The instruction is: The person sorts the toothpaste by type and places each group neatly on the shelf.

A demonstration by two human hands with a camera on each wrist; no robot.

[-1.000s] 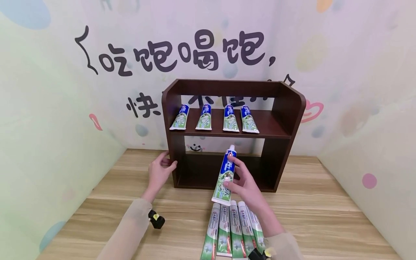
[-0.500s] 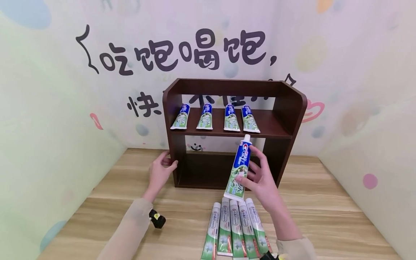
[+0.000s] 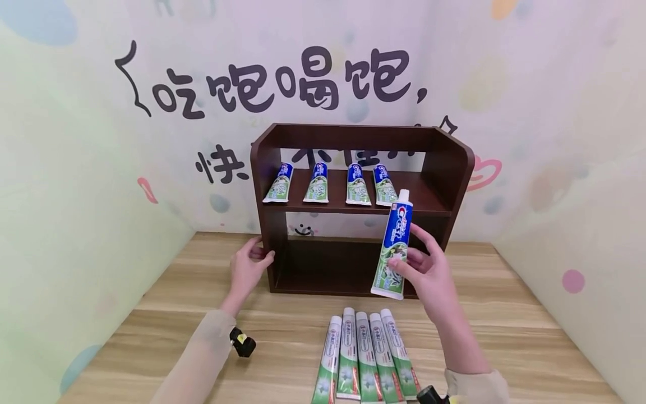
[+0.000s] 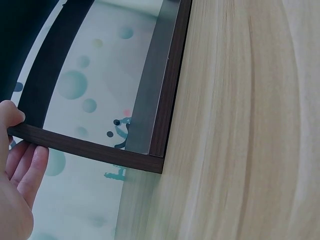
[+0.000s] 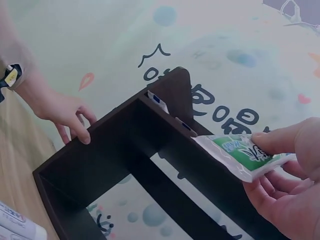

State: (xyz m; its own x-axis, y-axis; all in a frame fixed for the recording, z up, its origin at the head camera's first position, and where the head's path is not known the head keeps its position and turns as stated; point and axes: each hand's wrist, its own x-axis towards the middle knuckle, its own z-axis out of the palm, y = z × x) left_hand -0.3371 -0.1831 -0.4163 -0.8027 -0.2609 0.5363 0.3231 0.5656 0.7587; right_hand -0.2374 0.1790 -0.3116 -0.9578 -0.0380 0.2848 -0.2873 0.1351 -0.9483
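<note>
My right hand (image 3: 433, 276) holds a blue-and-green toothpaste tube (image 3: 398, 227) between thumb and fingers, cap up, in front of the brown two-tier shelf (image 3: 353, 136). In the head view the tube's cap overlaps the right part of the upper board; in the right wrist view its flat crimped end (image 5: 225, 160) shows. My left hand (image 3: 248, 270) grips the shelf's left side panel, thumb on one face and fingers on the other, as the left wrist view confirms at the panel edge (image 4: 90, 151). Several matching toothpaste tubes (image 3: 317, 184) lie in a row on the upper board, crimped ends forward.
Several white-and-green toothpaste tubes (image 3: 368, 359) lie fanned side by side on the wooden table (image 3: 504, 325), before the shelf. The lower compartment (image 3: 323, 266) is bounded by side panels and a low back rail. Printed walls enclose the table behind and on both sides.
My right hand has carried the toothpaste tube up and to the right, from above the white-and-green tubes toward the upper board's right part. My left hand stays on the side panel.
</note>
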